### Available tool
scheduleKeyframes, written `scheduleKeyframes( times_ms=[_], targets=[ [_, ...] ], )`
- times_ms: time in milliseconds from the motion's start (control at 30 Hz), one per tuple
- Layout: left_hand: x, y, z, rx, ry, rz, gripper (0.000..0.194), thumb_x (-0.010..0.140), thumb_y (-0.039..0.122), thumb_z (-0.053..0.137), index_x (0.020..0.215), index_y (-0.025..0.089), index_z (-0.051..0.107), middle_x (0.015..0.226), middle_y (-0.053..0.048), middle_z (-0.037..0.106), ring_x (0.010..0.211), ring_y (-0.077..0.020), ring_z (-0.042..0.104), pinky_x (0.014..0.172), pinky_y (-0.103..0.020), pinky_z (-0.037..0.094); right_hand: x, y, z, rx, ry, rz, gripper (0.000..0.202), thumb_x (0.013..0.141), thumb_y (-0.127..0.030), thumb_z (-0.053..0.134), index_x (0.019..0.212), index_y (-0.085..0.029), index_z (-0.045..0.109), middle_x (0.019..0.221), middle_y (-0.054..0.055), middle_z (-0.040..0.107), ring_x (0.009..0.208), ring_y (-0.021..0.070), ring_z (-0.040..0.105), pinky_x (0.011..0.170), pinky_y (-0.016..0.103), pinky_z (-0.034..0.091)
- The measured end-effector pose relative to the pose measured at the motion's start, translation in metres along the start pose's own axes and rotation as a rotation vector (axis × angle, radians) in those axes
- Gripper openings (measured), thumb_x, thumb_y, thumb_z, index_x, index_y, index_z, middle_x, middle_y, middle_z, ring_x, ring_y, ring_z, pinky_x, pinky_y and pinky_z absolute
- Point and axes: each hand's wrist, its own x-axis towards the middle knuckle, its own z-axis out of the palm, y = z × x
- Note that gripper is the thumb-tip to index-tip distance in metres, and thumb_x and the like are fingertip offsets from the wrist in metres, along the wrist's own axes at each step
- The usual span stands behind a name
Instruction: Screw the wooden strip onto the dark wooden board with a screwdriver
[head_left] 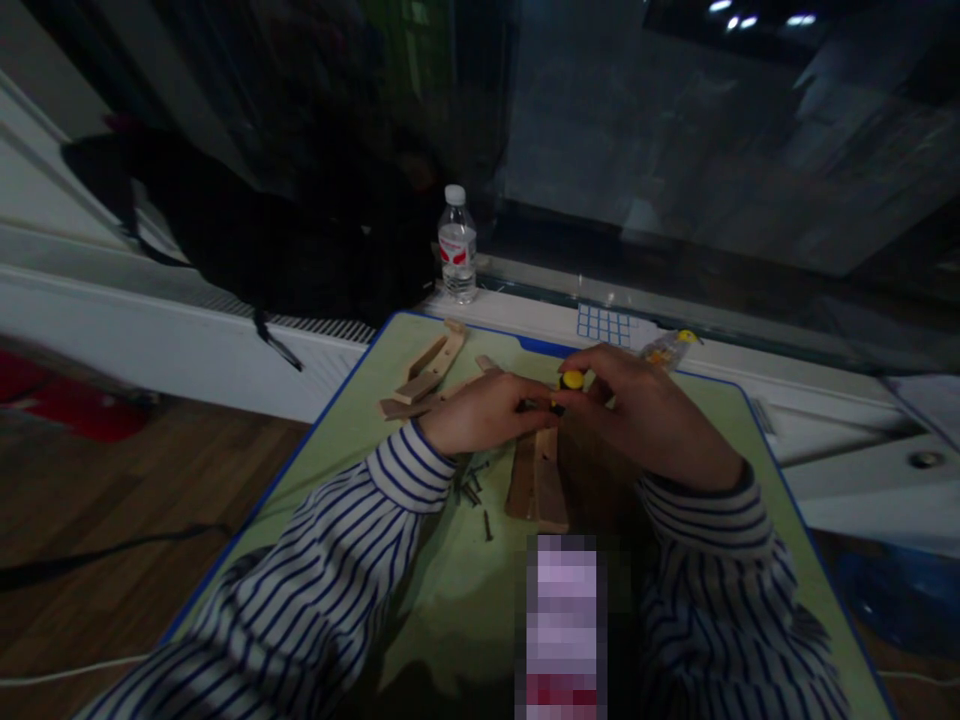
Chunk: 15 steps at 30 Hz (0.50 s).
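My right hand (634,405) is closed around a small yellow and black tool (573,380), which looks like a stubby screwdriver. My left hand (491,408) reaches in from the left, its fingers pinched by the tool's lower end; what they hold is too small to make out. Just below the fingertips, a wooden piece (551,490) lies on the green table. Several screws (471,490) are scattered beside it, under my left wrist. More wooden pieces (435,368) lie farther back on the left, partly behind my left hand.
A water bottle (457,250) stands on the sill behind the green table (345,420). Right of it lie a blue-checked sheet (604,325) and a clear bag (664,352). A black bag (300,240) rests on the left sill. A pixelated patch covers the front middle.
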Motion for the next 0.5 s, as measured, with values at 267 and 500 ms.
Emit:
scheduleKeyframes(
  times_ms=[267, 500],
  targets=[
    [-0.004, -0.001, -0.016, 0.104, -0.112, -0.044, 0.024, 0.085, 0.035, 0.057, 0.099, 0.019, 0.069, 0.08, 0.0, 0.068, 0.069, -0.0114, 0.058, 0.063, -0.022, 0.038, 0.0, -0.006, -0.002, 0.026, -0.063, 0.053, 0.018, 0.09, -0.032, 0.054, 0.104, -0.02, 0.054, 0.083, 0.002, 0.067, 0.071, 0.0158, 0.065, 0.064, 0.028, 0.047],
    [-0.012, -0.005, -0.02, 0.13, -0.389, -0.133, 0.029, 0.085, 0.046, 0.057, 0.08, 0.02, 0.07, 0.069, 0.002, 0.066, 0.058, -0.0106, 0.055, 0.055, -0.023, 0.033, -0.001, -0.009, -0.002, 0.008, -0.083, 0.067, 0.019, 0.09, -0.031, 0.054, 0.105, -0.02, 0.054, 0.094, 0.004, 0.07, 0.079, 0.018, 0.067, 0.069, 0.03, 0.049]
  ],
)
